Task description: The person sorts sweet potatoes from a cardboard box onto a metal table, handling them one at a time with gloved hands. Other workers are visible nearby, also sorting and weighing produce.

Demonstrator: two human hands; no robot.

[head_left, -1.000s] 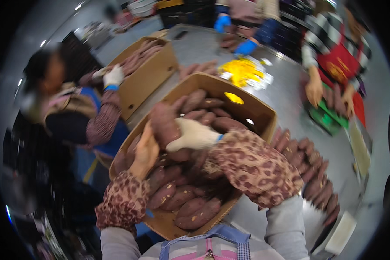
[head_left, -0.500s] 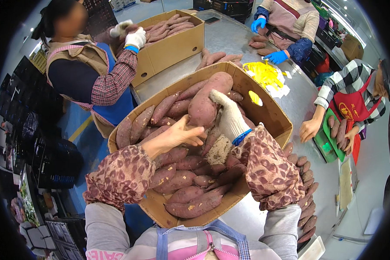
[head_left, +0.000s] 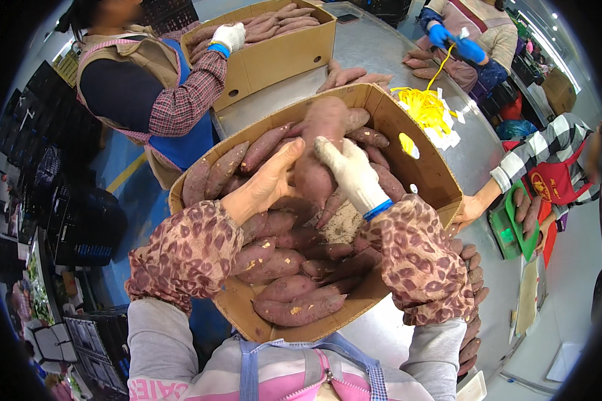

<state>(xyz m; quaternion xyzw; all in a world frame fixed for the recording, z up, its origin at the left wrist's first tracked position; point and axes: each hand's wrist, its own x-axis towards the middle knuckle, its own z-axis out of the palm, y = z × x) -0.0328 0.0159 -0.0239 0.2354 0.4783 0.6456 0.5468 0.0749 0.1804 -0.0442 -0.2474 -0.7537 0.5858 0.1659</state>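
Observation:
A large, thick sweet potato [head_left: 316,150], smeared by motion at its top end, stands tilted over the middle of an open cardboard box [head_left: 247,325]. My right hand [head_left: 354,175], in a white knit glove, grips its right side with the thumb across the front. My bare left hand [head_left: 267,182] presses against its left side, thumb up and the other fingertips partly hidden behind it. Beneath and around lie many smaller reddish sweet potatoes [head_left: 299,309], some with peeled yellowish spots. A pale, sandy-looking lump [head_left: 342,225] shows below my right hand.
Another filled cardboard box [head_left: 274,70] stands far left, beside a co-worker's gloved hand [head_left: 230,37]. Yellow strips [head_left: 424,110] lie on the metal table [head_left: 374,40]. At right are a green tray [head_left: 525,220], a co-worker's hand [head_left: 470,208] and a row of sweet potatoes [head_left: 473,294].
My left hand has turned thumb-up and come against the large sweet potato, which is now more upright. The blue-gloved co-worker has lifted a yellow strip. The co-worker at right has reached to the box's edge.

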